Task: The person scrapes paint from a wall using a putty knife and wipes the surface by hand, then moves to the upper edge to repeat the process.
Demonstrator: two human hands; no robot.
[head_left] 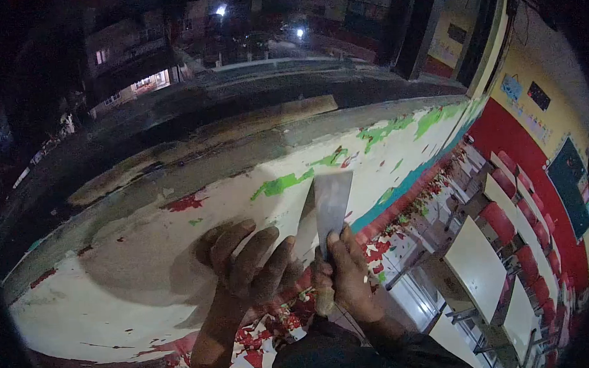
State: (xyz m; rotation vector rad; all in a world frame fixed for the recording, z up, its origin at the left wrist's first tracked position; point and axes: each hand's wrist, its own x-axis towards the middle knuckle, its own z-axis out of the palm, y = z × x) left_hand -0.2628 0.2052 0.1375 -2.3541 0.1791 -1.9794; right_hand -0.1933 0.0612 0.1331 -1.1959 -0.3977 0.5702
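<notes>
My right hand [352, 277] is wrapped round the handle of a scraper [333, 202], a wide flat metal blade that points up and away from me. The blade's far edge is close to the patchy wall [242, 189]; whether it touches cannot be told. On that wall, white surface shows with scraps of green, red and teal paint, and a green patch [283, 184] lies left of the blade. My left hand [245, 262] is open, fingers apart and slightly bent, before the white surface and casting a shadow there. Nothing is held in it.
A grey ledge [144, 197] runs along the wall's top, with a dark window opening beyond. Peeled paint flakes [252, 344] litter the floor along the wall's foot. At the right stand white-topped desks [475, 265] and red chairs [496, 221], before a red and yellow wall.
</notes>
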